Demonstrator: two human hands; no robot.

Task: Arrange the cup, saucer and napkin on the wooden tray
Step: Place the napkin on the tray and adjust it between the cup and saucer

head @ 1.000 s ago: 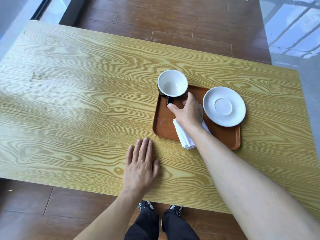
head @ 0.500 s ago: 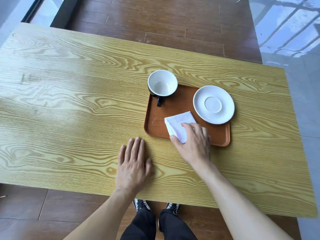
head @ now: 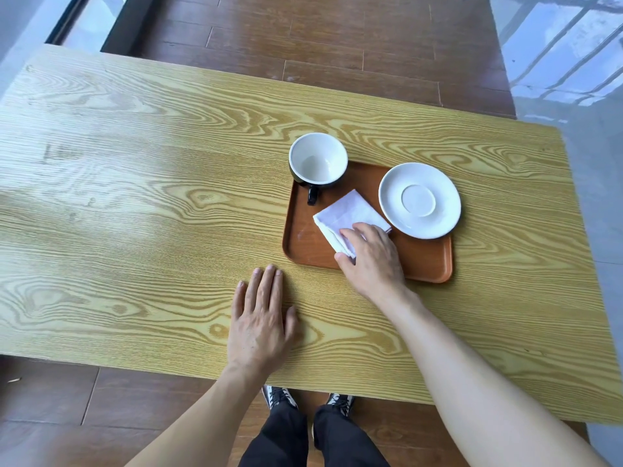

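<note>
Right grip: the right hand [head: 372, 261] rests on the near corner of the napkin [head: 349, 215], fingers laid over the cloth and thumb at its near edge, seemingly pinching that corner lightly; whether the cloth is lifted or only pressed flat cannot be told.
Why held so: a hold at one corner lets the folded square be slid or turned without unfolding it, which I judge is the aim here.
Napkin: white, folded, lying diagonally in the middle of the wooden tray [head: 303, 244], between cup and saucer, its far right edge just beside the saucer rim.
Cup [head: 318, 159]: upright and empty at the tray's far left corner, dark outside, handle pointing toward the person; it seems to sit partly over the tray's far rim, so it probably wants nudging inward.
Saucer [head: 419, 200]: at the tray's far right, its far edge overhanging the tray rim; the cup is not on it.
Left grip: the left hand [head: 261, 326] lies flat and spread on the worktop [head: 135, 214], near the tray's front left corner, holding nothing, likely steadying the body.
Progress: all three items are on or at the tray; the arranging looks unfinished.
</note>
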